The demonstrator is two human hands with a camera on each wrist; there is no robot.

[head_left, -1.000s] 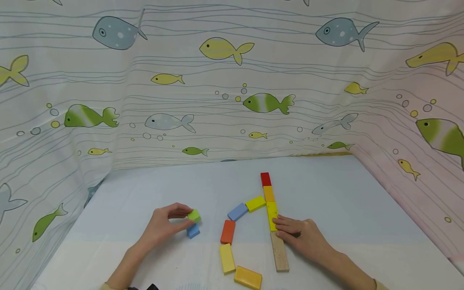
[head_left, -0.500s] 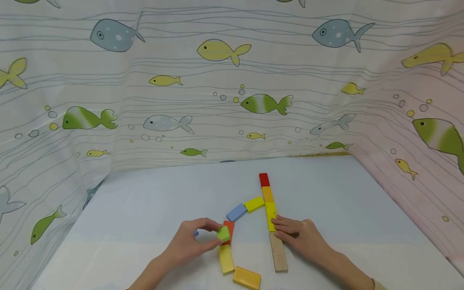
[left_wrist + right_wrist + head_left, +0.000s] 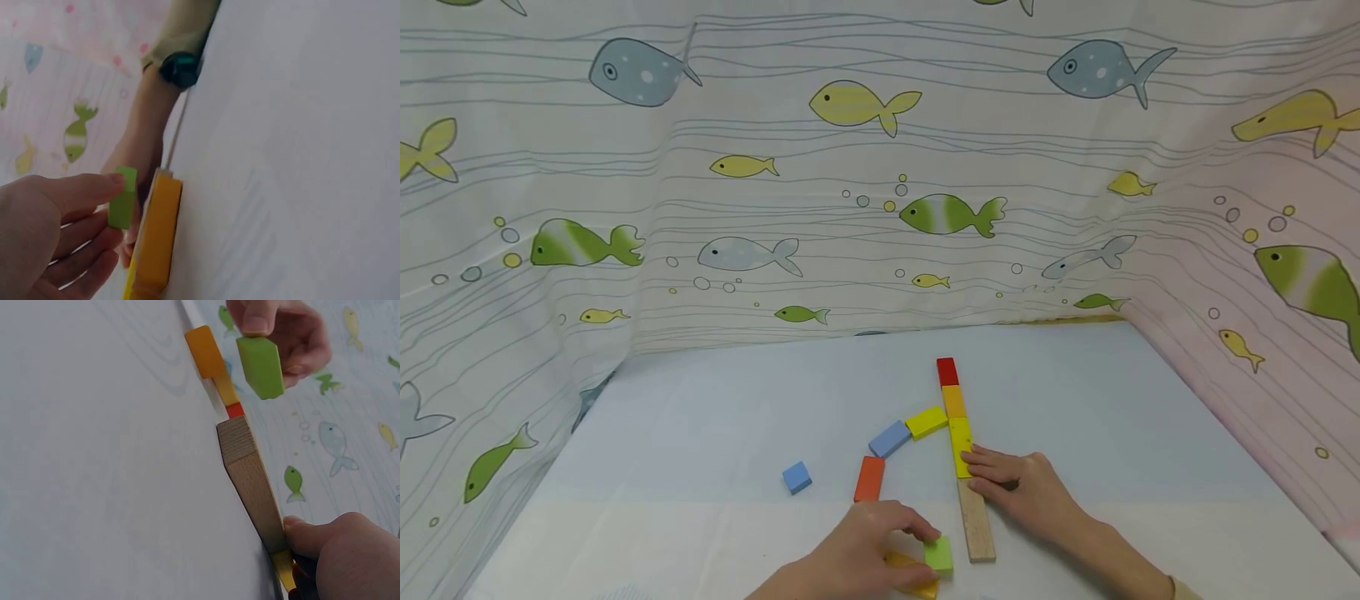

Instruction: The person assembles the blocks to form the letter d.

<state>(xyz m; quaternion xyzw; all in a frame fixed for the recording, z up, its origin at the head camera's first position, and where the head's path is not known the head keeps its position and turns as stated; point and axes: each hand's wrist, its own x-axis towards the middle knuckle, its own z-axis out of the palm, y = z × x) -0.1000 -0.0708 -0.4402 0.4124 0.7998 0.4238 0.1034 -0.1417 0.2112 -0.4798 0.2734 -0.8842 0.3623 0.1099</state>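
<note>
My left hand (image 3: 867,552) pinches a light green block (image 3: 937,557) between thumb and fingers. In the head view the block appears at the right end of an orange block (image 3: 917,589), which the hand partly covers. The right wrist view shows the green block (image 3: 261,367) held off the table. My right hand (image 3: 1033,493) rests its fingertips on a long yellow block (image 3: 960,442), with the thumb by the plain wooden block (image 3: 976,525). These two lie end to end in a straight row with an orange-yellow block (image 3: 954,402) and a red block (image 3: 947,372).
From the row, a curve runs left through a yellow block (image 3: 927,422), a blue block (image 3: 890,439) and an orange-red block (image 3: 869,479). A small blue cube (image 3: 797,477) lies apart on the left of the white table (image 3: 700,433). A fish-patterned curtain (image 3: 850,275) surrounds the table.
My left hand has carried the green block from beside the blue cube rightward and nearer, across the curve to the front orange block. My right hand stays in place.
</note>
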